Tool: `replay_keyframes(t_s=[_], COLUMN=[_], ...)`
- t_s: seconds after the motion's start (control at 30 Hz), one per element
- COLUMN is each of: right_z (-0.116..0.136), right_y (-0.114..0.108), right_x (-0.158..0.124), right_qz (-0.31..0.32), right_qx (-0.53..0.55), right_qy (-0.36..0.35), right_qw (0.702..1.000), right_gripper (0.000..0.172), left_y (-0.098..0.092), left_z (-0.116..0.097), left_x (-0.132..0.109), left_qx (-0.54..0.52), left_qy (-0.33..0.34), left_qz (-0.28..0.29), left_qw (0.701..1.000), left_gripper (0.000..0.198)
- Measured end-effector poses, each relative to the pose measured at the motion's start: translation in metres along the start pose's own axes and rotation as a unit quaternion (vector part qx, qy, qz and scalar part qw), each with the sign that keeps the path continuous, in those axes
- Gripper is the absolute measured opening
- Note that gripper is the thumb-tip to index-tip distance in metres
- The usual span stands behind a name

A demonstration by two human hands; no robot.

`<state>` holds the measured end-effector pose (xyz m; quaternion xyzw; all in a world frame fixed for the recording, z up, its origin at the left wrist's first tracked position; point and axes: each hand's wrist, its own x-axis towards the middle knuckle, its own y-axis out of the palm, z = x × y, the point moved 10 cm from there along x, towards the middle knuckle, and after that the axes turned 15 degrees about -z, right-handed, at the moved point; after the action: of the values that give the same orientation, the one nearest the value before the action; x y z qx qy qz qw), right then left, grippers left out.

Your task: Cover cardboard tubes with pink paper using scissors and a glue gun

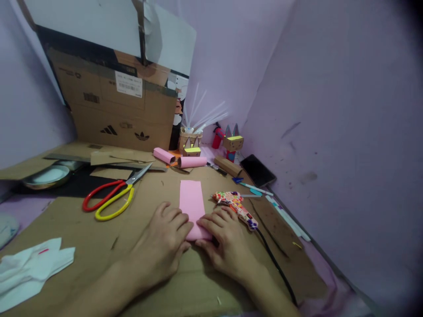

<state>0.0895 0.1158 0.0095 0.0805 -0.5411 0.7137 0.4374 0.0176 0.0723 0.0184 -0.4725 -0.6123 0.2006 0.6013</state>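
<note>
Left hand (167,237) and right hand (228,237) close together, palms down, fingers (180,220) bent.

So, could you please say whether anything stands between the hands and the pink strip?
Nothing visible does: the left hand and right hand both touch the near end of the pink strip. The glue gun lies beyond the right hand, not between.

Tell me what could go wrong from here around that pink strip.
The glue gun lies close to the right hand; if it is hot, a stray touch could burn. Its black cord trails toward the near side, so a snag might drag the gun. With the left hand also on the pink strip, uneven pressure could skew it.
</note>
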Motion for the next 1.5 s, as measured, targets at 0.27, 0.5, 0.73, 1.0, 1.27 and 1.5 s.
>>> replay_keyframes(t_s=[0.27,0.5,0.73,1.0,1.27,1.5], right_z=[-0.005,-0.014,-0.019,-0.022,-0.017,-0.003], right_y=[0.007,-0.005,-0.011,-0.013,0.000,0.014], right_x=[0.000,-0.004,-0.008,-0.016,-0.062,-0.059], right_qz=[0.020,-0.059,-0.101,-0.086,-0.068,0.048], right_qx=[0.001,0.040,0.050,0.034,-0.044,-0.011], right_qy=[0.020,0.017,0.014,0.051,0.147,0.177], right_qw=[1.000,0.997,0.994,0.994,0.986,0.983], right_gripper=[0.025,0.031,0.046,0.055,0.070,0.078], left_y=[0.014,0.017,0.014,0.011,0.012,0.014], left_z=[0.011,0.004,0.006,0.009,0.008,0.004], left_x=[0.001,0.006,0.010,0.010,0.004,0.002], left_qx=[-0.007,0.031,0.021,-0.003,0.026,0.055], left_qy=[-0.012,0.011,0.000,-0.026,0.003,0.030], left_qz=[0.023,0.026,0.033,0.030,-0.003,-0.015], left_qw=[1.000,0.999,0.999,0.999,1.000,0.998], left_gripper=[0.021,0.016,0.015,0.019,0.026,0.027])
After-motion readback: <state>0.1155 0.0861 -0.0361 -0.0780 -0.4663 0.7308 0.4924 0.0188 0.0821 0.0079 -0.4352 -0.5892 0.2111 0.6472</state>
